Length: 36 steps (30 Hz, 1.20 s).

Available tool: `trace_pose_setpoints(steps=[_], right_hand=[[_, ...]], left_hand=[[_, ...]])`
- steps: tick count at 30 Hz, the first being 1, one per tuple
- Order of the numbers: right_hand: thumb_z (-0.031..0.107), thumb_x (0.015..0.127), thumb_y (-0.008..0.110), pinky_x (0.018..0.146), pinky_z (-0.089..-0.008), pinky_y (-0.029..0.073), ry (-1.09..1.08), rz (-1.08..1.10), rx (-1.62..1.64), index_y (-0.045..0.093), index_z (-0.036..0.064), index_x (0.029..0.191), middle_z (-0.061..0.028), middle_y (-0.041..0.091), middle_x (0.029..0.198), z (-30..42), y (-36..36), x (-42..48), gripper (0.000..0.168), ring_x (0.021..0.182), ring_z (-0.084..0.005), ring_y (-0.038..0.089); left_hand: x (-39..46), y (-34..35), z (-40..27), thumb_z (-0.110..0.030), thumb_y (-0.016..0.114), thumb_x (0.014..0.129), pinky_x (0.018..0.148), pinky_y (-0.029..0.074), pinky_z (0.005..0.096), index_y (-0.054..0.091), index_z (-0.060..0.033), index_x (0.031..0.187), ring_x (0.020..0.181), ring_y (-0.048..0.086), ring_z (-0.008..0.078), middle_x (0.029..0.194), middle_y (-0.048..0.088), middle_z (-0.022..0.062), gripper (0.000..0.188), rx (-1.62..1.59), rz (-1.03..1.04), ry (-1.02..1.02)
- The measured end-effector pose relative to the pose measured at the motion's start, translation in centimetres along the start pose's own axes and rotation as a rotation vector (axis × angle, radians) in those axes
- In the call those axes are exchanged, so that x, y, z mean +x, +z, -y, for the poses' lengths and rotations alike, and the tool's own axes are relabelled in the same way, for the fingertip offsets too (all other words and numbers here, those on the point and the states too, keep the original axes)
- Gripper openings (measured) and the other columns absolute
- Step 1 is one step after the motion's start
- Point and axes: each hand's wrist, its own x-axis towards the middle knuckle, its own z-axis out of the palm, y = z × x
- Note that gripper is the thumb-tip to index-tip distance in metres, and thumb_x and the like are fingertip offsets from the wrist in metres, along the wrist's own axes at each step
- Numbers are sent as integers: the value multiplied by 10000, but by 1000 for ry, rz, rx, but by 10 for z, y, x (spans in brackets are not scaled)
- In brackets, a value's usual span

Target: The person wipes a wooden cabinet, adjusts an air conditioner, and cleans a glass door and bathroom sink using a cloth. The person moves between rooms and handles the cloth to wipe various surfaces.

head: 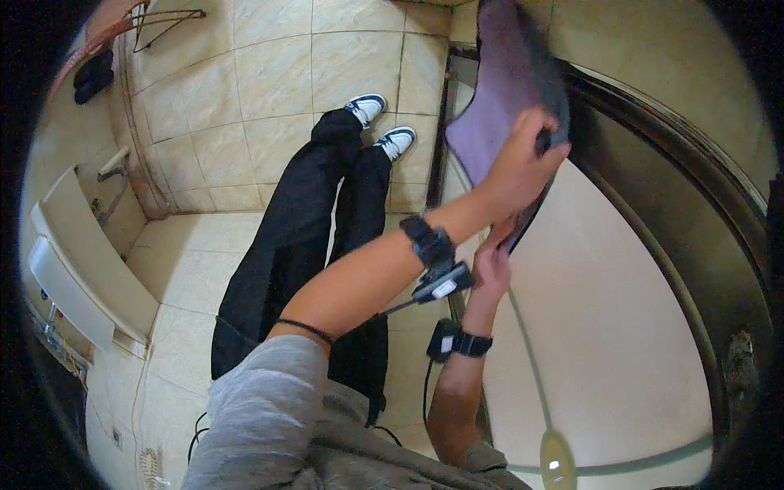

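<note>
A thin purple mat or cloth with a dark edge and a grey reverse side (490, 116) hangs stretched at the upper right, partly blurred. My left hand (520, 162) reaches across to the right and pinches its right edge. Lower down, my right hand (493, 263) holds the bottom corner, its fingers partly hidden behind the left forearm and the material. Black straps with small devices circle both wrists.
A pale panel with green bands (600, 318) and a yellowish oval piece (557, 459) lies at right inside a dark frame (661, 245). My shoes (397, 142) rest on the tiled floor (275, 79). A white cabinet-like unit (92, 257) stands left, near a wire hanger (162, 21).
</note>
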Motion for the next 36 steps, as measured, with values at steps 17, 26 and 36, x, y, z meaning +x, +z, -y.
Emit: trace_pose_setpoints(steps=[17, 26, 36], right_hand=[[118, 939, 405, 894, -448, 497, -781, -751, -30, 594, -21, 1066, -172, 619, 1038, 206, -103, -219, 267, 993, -279, 589], [63, 965, 349, 945, -421, 469, -216, -322, -4, 495, -68, 1221, -178, 542, 1198, 107, -74, -33, 322, 1083, -282, 536], [25, 955, 410, 863, -327, 526, 286, -83, -158, 545, -114, 1125, -197, 614, 1055, -41, 18, 131, 257, 963, -235, 607]], left_hand=[[-290, 43, 98, -192, 692, 791, 862, 403, 410, 539, -88, 1063, 994, 473, 356, 1048, 507, 189, 329, 43, 496, -831], [-100, -14, 93, -125, 660, 810, 823, 424, 363, 466, -52, 1021, 942, 484, 278, 984, 469, 141, 296, 134, 157, -173], [79, -51, -5, -163, 652, 824, 775, 451, 382, 501, -6, 1035, 852, 562, 313, 960, 566, 188, 303, -3, -57, -13]])
